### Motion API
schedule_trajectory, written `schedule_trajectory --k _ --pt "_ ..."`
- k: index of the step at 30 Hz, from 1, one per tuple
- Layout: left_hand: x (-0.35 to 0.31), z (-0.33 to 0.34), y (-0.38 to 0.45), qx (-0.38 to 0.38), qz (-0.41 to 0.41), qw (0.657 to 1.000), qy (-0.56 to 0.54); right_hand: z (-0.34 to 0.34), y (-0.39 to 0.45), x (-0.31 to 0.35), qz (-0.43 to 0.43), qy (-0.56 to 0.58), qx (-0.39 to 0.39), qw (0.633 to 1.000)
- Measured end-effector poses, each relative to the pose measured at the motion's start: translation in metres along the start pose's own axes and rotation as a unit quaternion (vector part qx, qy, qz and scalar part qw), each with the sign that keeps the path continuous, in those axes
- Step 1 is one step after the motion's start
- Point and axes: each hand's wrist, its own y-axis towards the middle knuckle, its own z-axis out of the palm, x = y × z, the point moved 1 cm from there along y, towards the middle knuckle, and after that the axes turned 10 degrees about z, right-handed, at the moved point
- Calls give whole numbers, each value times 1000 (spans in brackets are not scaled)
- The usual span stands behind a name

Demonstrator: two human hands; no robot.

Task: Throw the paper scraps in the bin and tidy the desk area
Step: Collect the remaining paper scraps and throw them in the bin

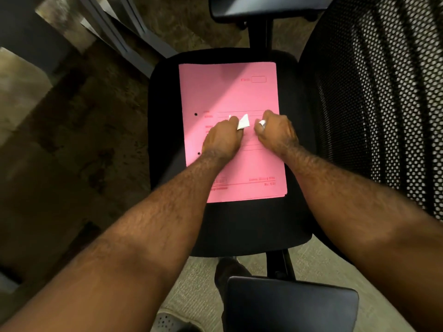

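A pink file folder (230, 92) lies flat on the black seat (251, 226) of an office chair. Both my hands rest on the middle of the folder. My left hand (221, 140) pinches a white paper scrap (243, 121) that sticks out past its fingers. My right hand (275, 131) is closed, with a small crumpled white paper scrap (262, 123) showing at its fingertips. The two hands sit close together, a small gap apart. No bin is in view.
The chair's black mesh backrest (374, 97) stands to the right. Its armrests lie at the top (259, 8) and at the bottom (290, 305). Patterned carpet (72, 144) covers the floor to the left. A grey furniture frame (119, 34) runs at the upper left.
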Motion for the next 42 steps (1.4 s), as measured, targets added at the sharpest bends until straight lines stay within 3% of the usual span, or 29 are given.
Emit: schedule_trajectory --k 7,11,16,19,24,28,33,38,39,40,42 --pt "14 -46 -77 -106 -183 968 -139 6 -77 47 22 168 -45 985" --pt "29 -78 -132 -161 -217 951 -149 12 -134 97 -47 226 46 972" --pt "66 -109 -231 -264 -300 899 -177 43 -224 166 -167 177 177 954" --pt "95 -123 -309 -338 -362 845 -203 70 -291 202 -209 164 243 933" --pt "137 -125 -442 -415 -458 762 -195 132 -389 241 -179 100 284 937" --pt "187 -107 -558 -482 -544 657 -199 203 -479 275 -196 38 318 927" --pt "267 -54 -692 -559 -627 484 -246 313 -582 302 -170 30 398 901" --pt "364 17 -777 -569 -673 314 -354 439 -659 320 -179 -1 516 838" --pt "383 30 -789 -570 -676 305 -354 465 -668 322 -167 -3 512 843" --pt "400 41 -799 -566 -684 319 -332 490 -676 325 -158 -3 504 849" --pt "428 63 -812 -558 -701 376 -238 540 -687 325 -194 -37 477 856"
